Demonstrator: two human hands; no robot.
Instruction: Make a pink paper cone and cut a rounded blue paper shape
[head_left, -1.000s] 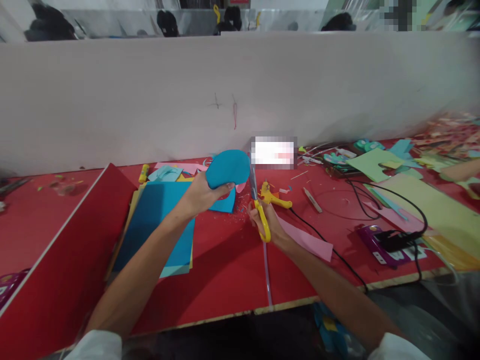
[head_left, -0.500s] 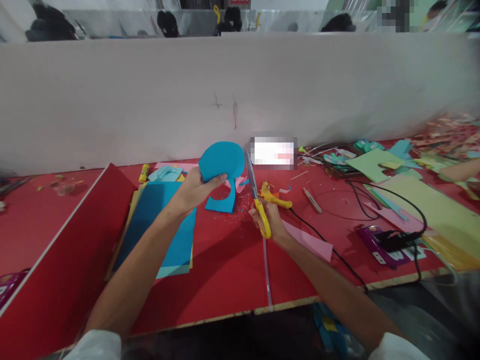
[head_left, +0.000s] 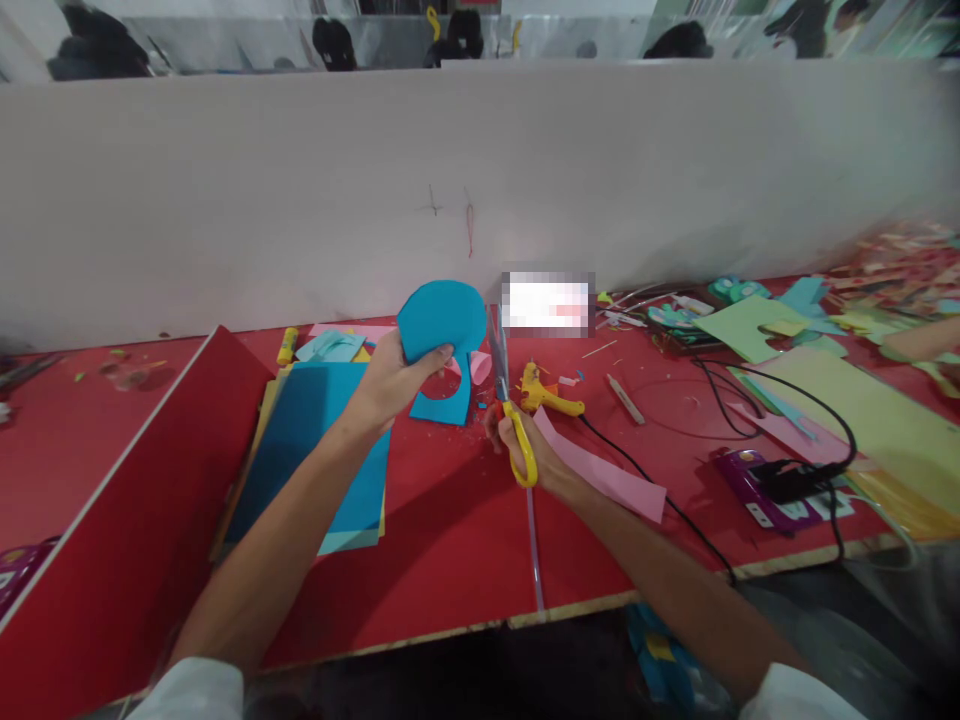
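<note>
My left hand (head_left: 405,370) pinches a blue sheet of craft paper (head_left: 444,318) with a rounded upper edge, thumb on top. From its lower side hangs a strip with a curved cut-out. Yellow-handled scissors (head_left: 523,450) are in my right hand (head_left: 544,455), blades pointing up and slightly parted, just right of the blue paper and apart from it. Behind my right hand lies a yellow glue gun (head_left: 551,392) with a black cord. A pink paper strip (head_left: 607,470) lies beside my right wrist. Under my left forearm is a stack of blue sheets (head_left: 307,440).
A red divider (head_left: 135,500) stands at the left, a white partition (head_left: 300,200) at the back. Rightward are a purple power strip (head_left: 776,490) with black cables, green paper (head_left: 750,325) and a utility knife (head_left: 625,400). Another person's arm (head_left: 926,342) reaches in at far right.
The scissors have tilted more upright, their blades have parted a little, and their handles have dropped slightly. The blue paper has shifted very slightly in my left hand.
</note>
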